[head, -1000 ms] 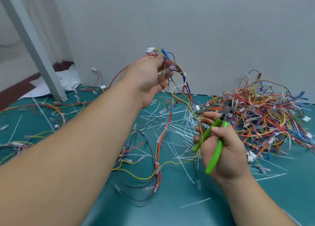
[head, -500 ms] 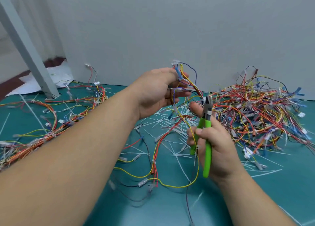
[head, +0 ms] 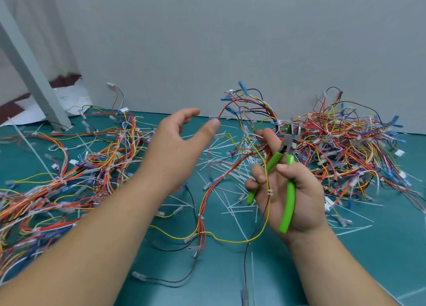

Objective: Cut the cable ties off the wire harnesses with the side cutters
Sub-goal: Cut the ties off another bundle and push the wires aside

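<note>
Green cutters (head: 288,145) in right hand (head: 309,202), left hand (head: 175,148) spread above mat (head: 219,271)

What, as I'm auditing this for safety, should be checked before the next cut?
1. Side cutters gripped by the right hand: ok.
2. Left hand steadying the harness: not ok, it is open and grips nothing.
3. Left hand away from the blades: ok.
4. Cable tie in sight: ok, on the wires crossing the right palm.
5. That tie between the jaws: not ok, they point up, away from it.
</note>
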{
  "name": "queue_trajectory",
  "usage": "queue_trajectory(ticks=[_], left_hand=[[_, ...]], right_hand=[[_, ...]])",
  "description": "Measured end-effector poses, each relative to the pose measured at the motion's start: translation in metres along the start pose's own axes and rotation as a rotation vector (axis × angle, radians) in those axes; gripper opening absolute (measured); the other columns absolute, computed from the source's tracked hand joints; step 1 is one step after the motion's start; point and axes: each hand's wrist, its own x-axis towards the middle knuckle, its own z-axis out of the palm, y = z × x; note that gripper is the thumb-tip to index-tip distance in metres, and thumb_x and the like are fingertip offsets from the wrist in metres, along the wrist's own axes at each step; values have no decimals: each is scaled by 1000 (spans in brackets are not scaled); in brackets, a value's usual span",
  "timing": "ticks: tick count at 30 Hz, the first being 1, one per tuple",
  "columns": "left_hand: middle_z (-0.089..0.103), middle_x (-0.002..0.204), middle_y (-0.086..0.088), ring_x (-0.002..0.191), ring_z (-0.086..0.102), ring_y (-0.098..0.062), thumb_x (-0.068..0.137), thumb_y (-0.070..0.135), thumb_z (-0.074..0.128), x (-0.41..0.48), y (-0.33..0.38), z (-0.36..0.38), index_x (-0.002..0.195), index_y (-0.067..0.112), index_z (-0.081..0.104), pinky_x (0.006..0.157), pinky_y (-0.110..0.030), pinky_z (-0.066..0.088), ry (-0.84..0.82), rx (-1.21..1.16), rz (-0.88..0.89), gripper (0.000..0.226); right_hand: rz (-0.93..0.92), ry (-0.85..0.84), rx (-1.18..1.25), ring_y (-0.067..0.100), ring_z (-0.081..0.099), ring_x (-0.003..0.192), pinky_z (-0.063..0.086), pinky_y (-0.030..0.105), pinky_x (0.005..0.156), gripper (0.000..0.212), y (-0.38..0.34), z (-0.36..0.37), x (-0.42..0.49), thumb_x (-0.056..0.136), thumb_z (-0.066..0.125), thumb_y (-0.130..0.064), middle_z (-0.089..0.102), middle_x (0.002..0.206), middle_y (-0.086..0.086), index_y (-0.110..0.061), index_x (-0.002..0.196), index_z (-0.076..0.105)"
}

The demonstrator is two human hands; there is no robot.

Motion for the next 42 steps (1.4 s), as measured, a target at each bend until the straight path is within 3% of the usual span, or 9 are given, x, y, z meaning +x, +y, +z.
queue_trajectory(ticks=[3,6,9,11,20,25,31,36,42], left_hand=[[50,146,14,130,50,0,41,96,66,-12,-7,8,153,44,33,108,-34,42,-291,-64,-113,128],[53,141,14,125,53,8,39,79,84,-20,-13,19,158,45,15,109,-26,41,-500,-31,-104,142],[61,131,11,113,64,4,53,44,92,-22,-20,28,160,35,17,98,-17,49,-535,-173,-121,131],[68,122,7,109,70,-6,60,32,90,-23,-21,30,156,28,29,103,-30,51,-517,-339,-170,114],[66,74,15,75,56,-9,99,39,57,-5,15,22,89,22,60,70,-30,40,-302,-541,-127,20],[58,51,11,45,51,0,93,5,49,22,50,18,75,9,57,46,-13,39,-179,-480,34,20],[75,76,-5,65,64,-17,92,4,54,29,28,13,94,2,63,69,-31,57,-218,-407,42,9],[72,103,10,87,69,3,90,22,73,25,-5,17,140,23,56,83,-20,52,44,-89,-58,53],[70,104,16,96,67,-6,70,73,71,-5,-16,22,145,34,45,83,-29,51,-310,307,-101,89]], right_hand=[[59,-108,47,15,31,67,31,33,68,101,-2,3,-2,59,79,-26,54,142,-7,-15,154,45],[114,-205,101,17,30,70,32,33,69,106,-4,3,-5,57,81,-30,52,138,-4,-16,155,44],[157,-247,109,16,31,71,32,32,69,108,-5,9,-5,56,81,-29,52,136,0,-15,156,42],[161,-229,112,15,31,72,32,31,69,109,-4,15,-2,54,81,-29,51,143,-1,-15,156,43],[106,-155,116,14,30,66,30,32,66,99,-17,77,49,60,57,-24,45,137,1,-8,156,39],[-23,-242,201,15,29,65,39,26,60,88,-25,90,68,74,43,-24,42,131,0,-9,159,31],[-43,-259,165,15,30,65,34,32,66,93,-13,71,67,67,55,-25,45,143,1,-9,156,36],[30,-144,168,13,29,64,27,32,65,91,-8,48,72,67,53,-26,44,139,-4,-12,155,40],[-6,-176,310,12,27,66,24,32,67,70,-20,25,82,70,51,-29,59,114,-8,-18,139,43]])
